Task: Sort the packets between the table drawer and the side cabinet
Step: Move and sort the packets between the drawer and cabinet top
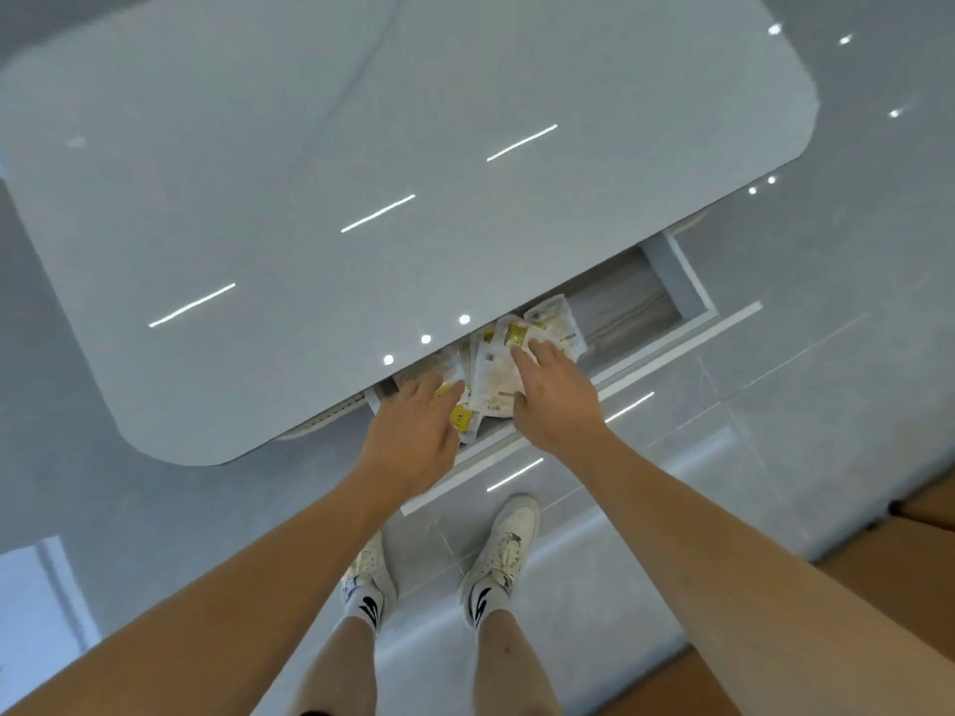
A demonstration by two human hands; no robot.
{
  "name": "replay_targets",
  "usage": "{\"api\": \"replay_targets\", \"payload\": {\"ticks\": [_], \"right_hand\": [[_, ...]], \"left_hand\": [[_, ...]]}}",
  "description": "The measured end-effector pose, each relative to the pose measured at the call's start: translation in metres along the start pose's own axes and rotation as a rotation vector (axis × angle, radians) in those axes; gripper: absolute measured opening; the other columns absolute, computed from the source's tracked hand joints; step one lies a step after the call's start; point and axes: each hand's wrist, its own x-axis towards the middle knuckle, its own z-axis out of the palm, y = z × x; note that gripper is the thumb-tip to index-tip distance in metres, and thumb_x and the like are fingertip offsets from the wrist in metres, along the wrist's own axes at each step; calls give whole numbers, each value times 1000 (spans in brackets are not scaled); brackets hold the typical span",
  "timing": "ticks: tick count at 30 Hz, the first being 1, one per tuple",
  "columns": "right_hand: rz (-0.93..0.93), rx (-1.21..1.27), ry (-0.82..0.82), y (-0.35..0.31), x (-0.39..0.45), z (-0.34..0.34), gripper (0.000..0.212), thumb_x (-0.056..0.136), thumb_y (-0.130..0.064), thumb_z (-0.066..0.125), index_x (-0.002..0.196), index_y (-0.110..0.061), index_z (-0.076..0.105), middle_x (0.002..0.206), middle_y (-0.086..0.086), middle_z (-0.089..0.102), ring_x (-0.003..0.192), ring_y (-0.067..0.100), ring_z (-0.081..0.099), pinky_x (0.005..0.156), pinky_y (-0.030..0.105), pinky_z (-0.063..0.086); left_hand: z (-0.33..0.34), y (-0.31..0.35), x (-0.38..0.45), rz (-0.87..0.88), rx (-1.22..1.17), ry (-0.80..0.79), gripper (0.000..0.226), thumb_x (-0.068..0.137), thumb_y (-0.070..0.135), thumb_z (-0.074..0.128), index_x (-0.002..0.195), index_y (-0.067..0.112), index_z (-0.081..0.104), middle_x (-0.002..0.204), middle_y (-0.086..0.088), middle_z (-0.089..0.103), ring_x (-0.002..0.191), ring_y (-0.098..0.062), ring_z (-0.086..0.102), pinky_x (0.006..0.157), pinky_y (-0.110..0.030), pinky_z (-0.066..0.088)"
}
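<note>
Packets point(496, 374), white with yellow patches, lie in a loose heap inside the open table drawer point(687, 281), which juts out from under the glossy grey worktop point(362, 147) toward 4 o'clock. In the head view the heap sits at the drawer's 8 o'clock end, while the 2 o'clock end shows bare lining. Both hands are down in the drawer, so the step in hand looks like gathering packets for sorting; no side cabinet is visible here. The left hand point(413, 436) lies on the packets at the heap's 8 o'clock edge, fingers fairly straight and pressed flat, its grip holding nothing that I can see. The right hand point(555, 395) covers the heap from 4 o'clock, fingers spread and slightly bent over the top packets, thumb against a white one; whether it pinches any I cannot tell. Next, I judge, the fingers must curl under a bundle and lift it clear of the drawer front.
</note>
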Motion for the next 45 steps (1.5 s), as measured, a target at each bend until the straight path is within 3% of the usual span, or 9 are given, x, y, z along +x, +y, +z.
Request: {"api": "replay_targets", "payload": {"ticks": [5,11,14,19,26,32,36,41,45], "right_hand": [[139,73,132,-26,-92,-119,56,100,-32,52,152,-17,37,151,8,44,139,28,42,110,44,43],[355,168,370,-67,-219,-243,58,95,-34,50,149,-13,44,145,14,50,133,32,48,104,47,45],[471,184,491,-89,-274,-277,62,92,-40,40,149,-17,44,150,12,47,137,33,44,106,49,43],[721,213,585,-121,-351,-283,60,94,-39,50,150,-20,41,152,9,45,141,31,38,111,47,36],[1064,309,641,-173,-480,-218,60,92,-44,51,147,-21,43,149,7,46,139,30,40,110,46,37],[1365,416,658,-229,-599,-132,64,95,-45,53,152,-20,40,158,8,40,146,31,33,115,46,31],[1570,505,691,-279,-687,-74,65,96,-46,51,155,-22,36,159,6,38,146,29,33,115,45,31],[1800,520,758,-360,-803,5,58,93,-46,52,146,-22,45,146,4,50,134,25,45,106,46,42],[1936,582,773,-438,-897,80,61,95,-47,50,150,-22,41,154,5,44,141,27,39,110,47,39]], "left_hand": [[-136,45,-55,58,-8,99,62,89,38,42,147,20,48,145,-10,53,131,-32,50,104,-47,42],[-292,97,-110,278,135,166,68,93,50,30,157,26,34,160,-7,38,147,-29,33,118,-48,28],[-336,120,-131,404,173,188,69,94,53,27,158,26,31,161,-7,36,147,-30,32,119,-50,29],[-365,161,-165,693,274,163,64,97,46,47,156,24,35,159,-9,39,145,-32,36,115,-53,34],[-326,227,-245,1051,298,48,62,92,43,47,150,19,42,148,-10,49,134,-32,45,105,-49,41],[-250,268,-356,1307,295,-90,66,87,42,45,148,18,46,147,-10,51,135,-31,44,107,-48,37],[-191,286,-451,1479,353,-196,69,84,44,46,149,20,46,147,-9,51,135,-29,45,105,-47,39],[-113,294,-594,1687,387,-318,67,84,44,46,147,20,47,147,-9,50,133,-31,45,105,-49,44],[-49,292,-720,1794,413,-379,68,83,44,47,144,16,50,141,-11,54,129,-33,48,103,-49,42]]}}
